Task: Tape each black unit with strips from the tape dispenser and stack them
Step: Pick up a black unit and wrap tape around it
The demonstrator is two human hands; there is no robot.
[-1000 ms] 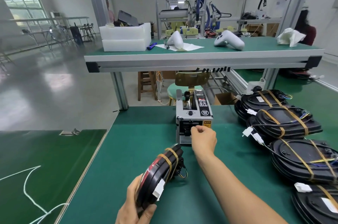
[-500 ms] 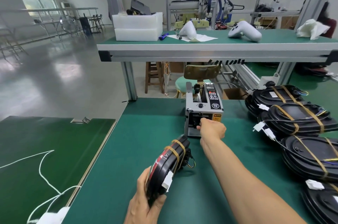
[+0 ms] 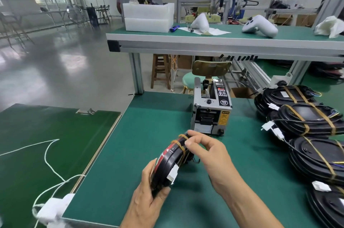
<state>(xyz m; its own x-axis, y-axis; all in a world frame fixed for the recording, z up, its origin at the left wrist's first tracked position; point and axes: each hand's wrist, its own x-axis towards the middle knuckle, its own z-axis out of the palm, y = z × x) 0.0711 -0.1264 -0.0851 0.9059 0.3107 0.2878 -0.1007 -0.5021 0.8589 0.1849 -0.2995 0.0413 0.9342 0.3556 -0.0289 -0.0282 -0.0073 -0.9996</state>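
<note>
My left hand (image 3: 149,196) grips the near end of a black unit (image 3: 168,162) held on edge above the green mat (image 3: 130,144). The unit has a red stripe, a white tag and two amber tape bands around its far end. My right hand (image 3: 208,151) rests its fingertips on that taped far end, pinched there; whether a tape strip is between the fingers I cannot tell. The grey tape dispenser (image 3: 212,110) stands just beyond the unit. Several taped black units (image 3: 307,120) lie stacked at the right.
A raised green shelf (image 3: 223,40) crosses the back, carrying white foam boxes (image 3: 149,16) and white controllers (image 3: 260,27). A second darker green table (image 3: 46,144) with a white cord (image 3: 50,162) lies to the left. A stool (image 3: 189,79) stands behind the dispenser.
My right hand left the dispenser's mouth and came back to the far end of the held unit. The left hand kept its hold.
</note>
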